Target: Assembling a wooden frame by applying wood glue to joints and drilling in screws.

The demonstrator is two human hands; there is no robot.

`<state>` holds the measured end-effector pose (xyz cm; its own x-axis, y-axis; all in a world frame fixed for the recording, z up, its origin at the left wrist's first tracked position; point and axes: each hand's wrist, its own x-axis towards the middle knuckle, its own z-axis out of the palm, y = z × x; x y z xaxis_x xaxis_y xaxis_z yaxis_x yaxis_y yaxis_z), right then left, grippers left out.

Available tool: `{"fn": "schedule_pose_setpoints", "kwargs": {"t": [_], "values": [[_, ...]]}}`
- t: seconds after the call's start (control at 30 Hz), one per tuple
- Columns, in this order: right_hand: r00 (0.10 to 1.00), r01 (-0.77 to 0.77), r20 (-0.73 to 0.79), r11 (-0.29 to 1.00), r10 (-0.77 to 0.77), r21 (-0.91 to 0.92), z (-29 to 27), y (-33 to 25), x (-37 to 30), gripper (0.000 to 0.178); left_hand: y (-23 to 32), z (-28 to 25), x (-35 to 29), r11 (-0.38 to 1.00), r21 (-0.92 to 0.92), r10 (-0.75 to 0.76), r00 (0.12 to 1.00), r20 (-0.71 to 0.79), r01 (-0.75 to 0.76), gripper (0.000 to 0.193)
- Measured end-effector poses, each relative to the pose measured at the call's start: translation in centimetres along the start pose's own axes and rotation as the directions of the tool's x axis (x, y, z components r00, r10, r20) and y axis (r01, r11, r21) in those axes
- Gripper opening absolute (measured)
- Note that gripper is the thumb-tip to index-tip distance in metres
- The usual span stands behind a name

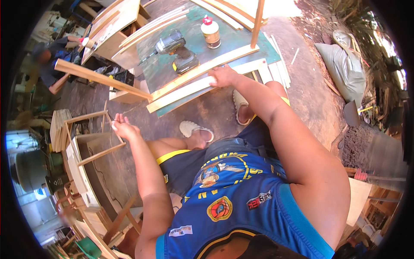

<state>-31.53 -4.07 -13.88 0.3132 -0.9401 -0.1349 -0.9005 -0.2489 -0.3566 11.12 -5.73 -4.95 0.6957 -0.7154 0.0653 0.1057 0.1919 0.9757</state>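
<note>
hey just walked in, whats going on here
The person's right hand rests on a long, pale wooden strip; how firmly it grips is unclear. Just beyond lies a second long, light-brown wooden strip, with a slim wooden post near each end. The left hand is open and empty, palm up, near a thin light-wood frame. A grey-and-black cordless drill and a red-capped white bottle with a brown label sit on a green board.

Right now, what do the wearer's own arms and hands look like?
The left hand and right hand are ungloved, with no watch or cable visible. The left arm and right arm have no sleeves: the jersey is sleeveless and blue, with lighter blue armhole trim.
</note>
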Motion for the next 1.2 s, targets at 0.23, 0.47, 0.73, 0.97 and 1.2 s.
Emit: {"fn": "schedule_pose_setpoints", "kwargs": {"t": [0.23, 0.47, 0.73, 0.97, 1.2], "values": [[0.986, 0.151, -0.075, 0.987, -0.148, 0.047, 0.3, 0.4, 0.5, 0.058, -4.0, -2.8, -3.0, 0.992, -0.01, -0.127, 0.992, -0.021, 0.127, 0.017], [0.996, 0.065, -0.069, 0.997, -0.063, 0.031, -0.6, -0.9, 0.3, 0.049, -6.8, -4.3, -3.2, 0.977, 0.028, -0.212, 0.973, 0.09, 0.21, 0.008], [0.947, 0.2, -0.247, 0.979, -0.206, -0.05, -0.5, -2.2, 0.1, 0.02, -8.3, -4.9, -2.3, 0.924, -0.124, -0.337, 0.922, 0.188, 0.363, 0.004], [0.959, -0.041, -0.281, 0.972, -0.027, -0.231, 1.1, -4.2, -0.5, 0.029, -8.2, -5.0, -2.1, 0.918, -0.175, -0.304, 0.913, 0.271, 0.357, 0.006], [0.997, -0.056, -0.065, 0.975, 0.043, -0.215, 0.2, -4.7, -0.7, 0.043, -8.4, -4.8, -2.3, 0.91, -0.183, -0.298, 0.893, 0.336, 0.373, 0.013]]}}
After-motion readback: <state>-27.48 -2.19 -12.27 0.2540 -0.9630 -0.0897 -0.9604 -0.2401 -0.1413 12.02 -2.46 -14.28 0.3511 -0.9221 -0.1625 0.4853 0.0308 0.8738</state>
